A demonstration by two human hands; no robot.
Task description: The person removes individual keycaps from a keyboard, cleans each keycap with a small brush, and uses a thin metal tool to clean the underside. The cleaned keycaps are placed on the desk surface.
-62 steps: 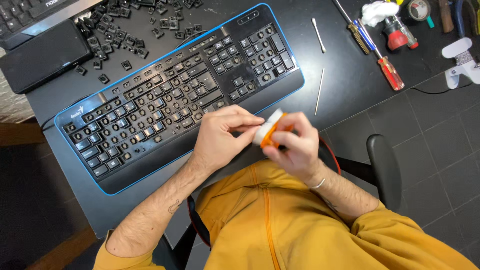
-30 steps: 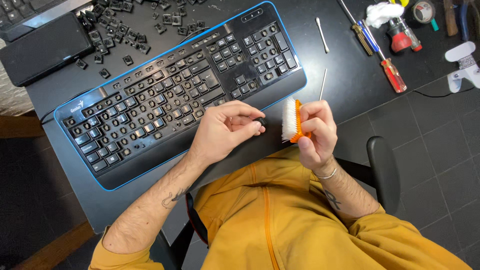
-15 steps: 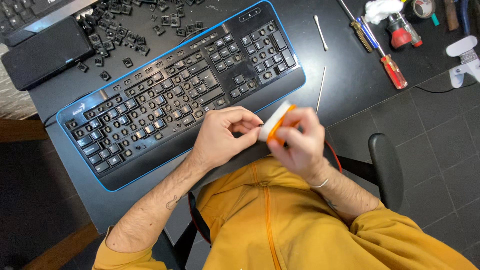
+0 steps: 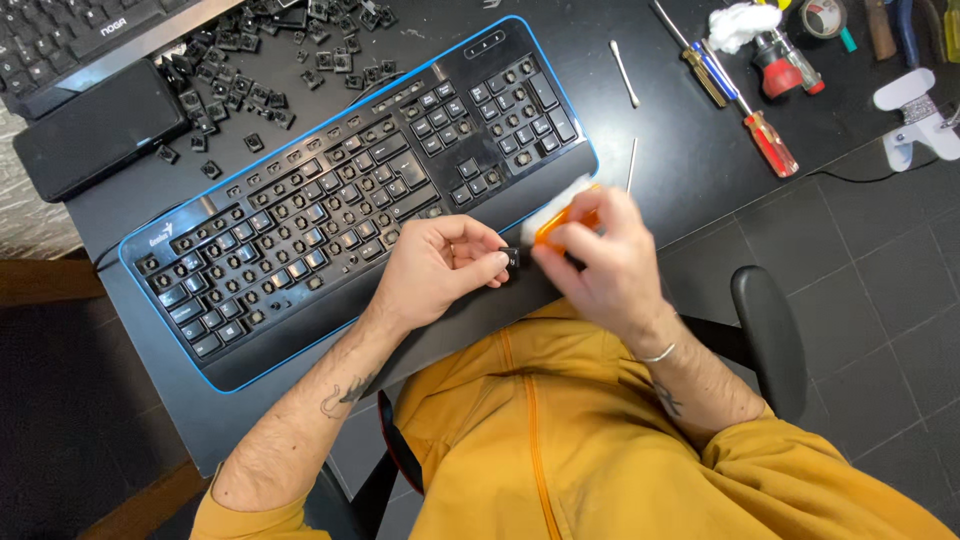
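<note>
At the centre of the frame, the left hand (image 4: 435,270) is pinching a small black keycap (image 4: 510,259) while the right hand (image 4: 600,262) is gripping an orange brush (image 4: 563,222) against it, just below the keyboard (image 4: 350,190). Short, light strokes, with the keycap pinched firmly, would probably suit best.

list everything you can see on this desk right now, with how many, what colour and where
Keyboard: one, black with blue edge, keycaps off, desk centre.
Loose keycaps: many, black, behind the keyboard.
Second keyboard: one, black, far left corner.
Flat case: one, black, left, beside the loose keycaps.
Cotton swabs: two, white, right of the keyboard.
Screwdrivers: two, one red-handled, one blue and yellow, far right.
Clamp: one, white, right edge.
Chair armrest: one, black, lower right.
Brush: one, orange with white bristles, in the right hand.
Keycap: one, black, in the left hand.
Left hand: pinches the keycap.
Right hand: blurred, holds the brush.
</note>
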